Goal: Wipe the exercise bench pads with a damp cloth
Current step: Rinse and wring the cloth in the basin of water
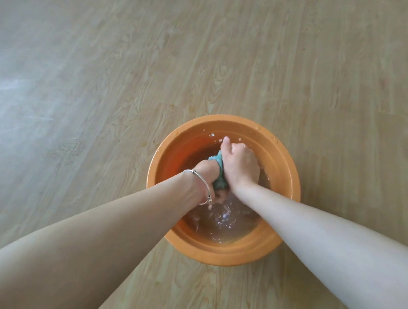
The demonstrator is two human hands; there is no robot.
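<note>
Both bare forearms reach forward and converge. The left hand and right hand meet side by side, touching, each curled tight round the cloth between them, with the right thumb stretched forward.

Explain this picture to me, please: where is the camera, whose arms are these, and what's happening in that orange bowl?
No machine here: a person wears one wide-angle camera on the head, looking down, so the two bare arms are that person's own. On the pale wood-grain floor stands a round orange plastic basin holding water. The left hand, with a thin silver bracelet at its wrist, and the right hand both grip a small teal cloth bunched between them, apparently wringing it above the basin. The water below is rippled. The exercise bench to be wiped is not in view.
</note>
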